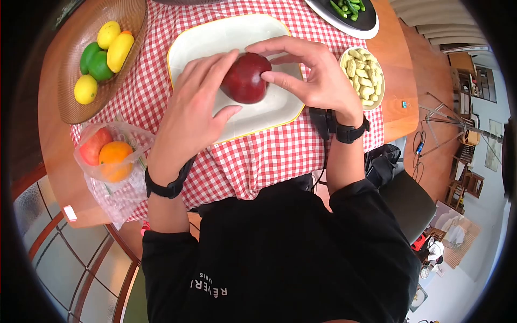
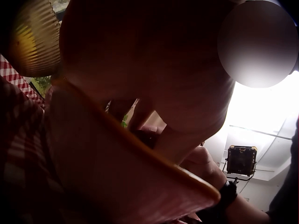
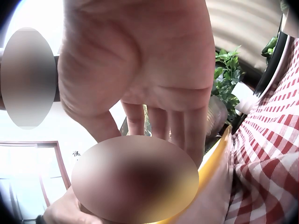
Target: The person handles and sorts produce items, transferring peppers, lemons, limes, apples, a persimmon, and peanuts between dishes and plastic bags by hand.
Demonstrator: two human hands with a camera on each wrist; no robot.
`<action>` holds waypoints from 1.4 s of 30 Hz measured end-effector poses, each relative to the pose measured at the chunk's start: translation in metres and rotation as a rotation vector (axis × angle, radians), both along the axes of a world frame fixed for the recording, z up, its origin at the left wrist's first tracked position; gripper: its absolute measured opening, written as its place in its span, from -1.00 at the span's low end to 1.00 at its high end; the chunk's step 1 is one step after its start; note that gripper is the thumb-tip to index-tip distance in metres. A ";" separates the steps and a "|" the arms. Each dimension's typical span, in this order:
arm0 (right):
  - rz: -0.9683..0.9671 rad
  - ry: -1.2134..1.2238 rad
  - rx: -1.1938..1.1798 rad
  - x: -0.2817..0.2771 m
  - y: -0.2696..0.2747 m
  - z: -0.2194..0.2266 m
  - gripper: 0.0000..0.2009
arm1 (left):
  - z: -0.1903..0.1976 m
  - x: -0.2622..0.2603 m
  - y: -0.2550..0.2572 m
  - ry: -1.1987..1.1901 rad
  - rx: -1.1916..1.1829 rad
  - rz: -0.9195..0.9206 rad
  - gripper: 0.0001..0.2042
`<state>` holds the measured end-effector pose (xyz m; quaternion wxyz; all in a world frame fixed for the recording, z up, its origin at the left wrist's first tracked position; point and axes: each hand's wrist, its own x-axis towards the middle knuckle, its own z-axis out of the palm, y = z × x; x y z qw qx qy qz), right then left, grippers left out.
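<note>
In the head view a dark red, shiny apple (image 1: 246,78) is over the middle of a white plate (image 1: 202,40) with a yellow rim. My left hand (image 1: 196,99) lies along the apple's left side, fingers nearly straight, its thumb spread away below. From the right, my right hand (image 1: 312,70) grips the apple with curved fingers, thumb on its side and forefinger by its top. The left wrist view is dark and mostly filled by the left hand (image 2: 154,56). In the right wrist view the right palm (image 3: 140,56) shows, while a blurred patch hides what lies below the fingers.
A ribbed brown bowl (image 1: 67,59) with lemons and green citrus stands at the left. Nearer lies a clear plastic bag (image 1: 116,199) with an orange and a reddish fruit. Peanuts fill a bowl (image 1: 383,86) at the right. Green peppers lie on a dark plate (image 1: 323,11) behind.
</note>
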<state>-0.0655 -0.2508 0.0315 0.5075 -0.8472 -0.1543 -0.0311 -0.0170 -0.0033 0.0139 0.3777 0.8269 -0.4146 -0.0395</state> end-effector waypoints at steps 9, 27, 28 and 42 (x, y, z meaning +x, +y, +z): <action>-0.117 -0.124 -0.058 0.004 -0.001 -0.007 -0.66 | -0.001 0.006 0.006 -0.038 0.056 0.068 -0.33; -0.155 -0.152 -0.228 0.005 0.002 -0.005 -0.67 | 0.001 0.010 0.004 -0.195 -0.150 0.141 -0.47; -0.159 -0.207 -0.238 0.006 0.003 -0.007 -0.68 | 0.002 0.010 0.003 -0.205 -0.149 0.143 -0.47; -0.116 -0.156 -0.202 0.003 0.004 0.002 -0.52 | 0.003 0.001 -0.001 -0.097 -0.107 0.006 -0.37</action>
